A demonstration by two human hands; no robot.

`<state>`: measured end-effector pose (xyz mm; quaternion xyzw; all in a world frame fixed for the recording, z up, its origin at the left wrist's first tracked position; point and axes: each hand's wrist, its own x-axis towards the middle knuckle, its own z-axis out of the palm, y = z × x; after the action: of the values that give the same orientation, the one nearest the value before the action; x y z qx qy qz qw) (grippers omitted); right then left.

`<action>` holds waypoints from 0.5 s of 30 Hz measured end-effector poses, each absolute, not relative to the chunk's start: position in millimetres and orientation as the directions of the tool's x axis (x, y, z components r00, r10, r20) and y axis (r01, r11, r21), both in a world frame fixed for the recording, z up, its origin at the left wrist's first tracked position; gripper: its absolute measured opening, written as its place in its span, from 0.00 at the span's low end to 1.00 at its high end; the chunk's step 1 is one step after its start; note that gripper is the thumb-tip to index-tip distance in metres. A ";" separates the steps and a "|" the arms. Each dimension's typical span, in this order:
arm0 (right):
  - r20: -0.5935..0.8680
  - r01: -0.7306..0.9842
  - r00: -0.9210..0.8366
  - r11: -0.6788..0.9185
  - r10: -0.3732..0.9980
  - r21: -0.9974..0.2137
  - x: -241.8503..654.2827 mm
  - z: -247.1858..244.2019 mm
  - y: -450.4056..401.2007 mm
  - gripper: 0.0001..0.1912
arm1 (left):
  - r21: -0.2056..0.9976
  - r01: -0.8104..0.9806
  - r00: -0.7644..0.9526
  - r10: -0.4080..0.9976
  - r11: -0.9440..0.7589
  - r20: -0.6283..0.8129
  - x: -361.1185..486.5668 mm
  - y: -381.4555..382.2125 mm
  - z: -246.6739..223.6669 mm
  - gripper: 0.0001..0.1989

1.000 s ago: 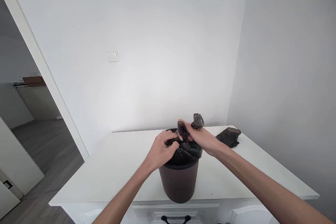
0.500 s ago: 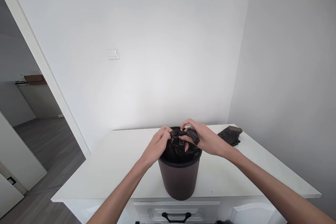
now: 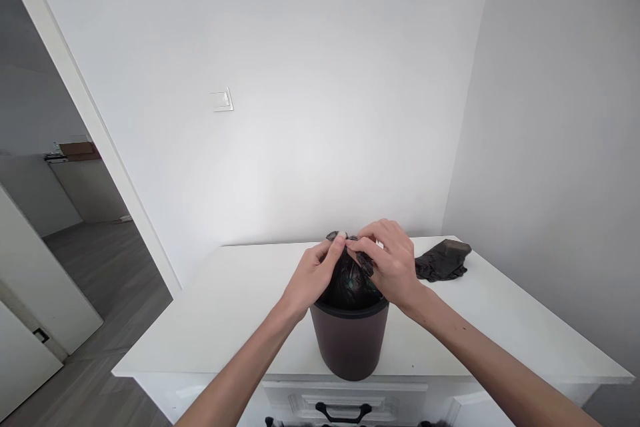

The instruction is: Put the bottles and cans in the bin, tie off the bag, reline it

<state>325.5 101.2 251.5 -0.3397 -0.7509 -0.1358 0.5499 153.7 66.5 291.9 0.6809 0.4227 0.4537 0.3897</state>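
A dark brown round bin stands upright at the front edge of the white cabinet top. Inside it is a black plastic bag, its gathered top drawn up above the rim. My left hand pinches the bag's top from the left, thumb uppermost. From the right, my right hand grips the bag's twisted end, fingers closed and close to the left thumb. Behind my right hand lies a crumpled black plastic bundle on the cabinet top. The hands hide part of the bin's back rim.
The white cabinet top reaches the wall behind, with a black drawer handle below its front edge. A light switch is on the wall. At the left, a doorway shows a grey floor.
Both hands have come closer together, with the bag's top pulled up higher and gathered tighter. My right fingers have closed in. The whole view has shifted slightly.
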 end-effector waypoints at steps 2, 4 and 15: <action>0.902 0.666 -0.229 0.735 0.366 -0.129 323.9 253.1 99.8 0.13 | 0.955 0.120 0.242 0.941 -0.271 0.237 156.5 67.2 293.9 0.19; 0.886 0.663 -0.272 0.740 0.375 -0.110 322.7 254.5 98.3 0.12 | 0.971 0.052 0.215 0.952 -0.234 0.218 159.2 66.9 294.8 0.18; 0.546 0.570 -0.537 0.754 0.643 -0.327 334.1 249.7 68.2 0.09 | 0.833 0.404 -0.102 0.887 -0.377 0.451 130.7 125.2 256.3 0.15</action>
<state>334.1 68.2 249.7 -0.3467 -0.8748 0.0545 0.3339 130.7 125.2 256.3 0.6313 0.5111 0.5385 0.2241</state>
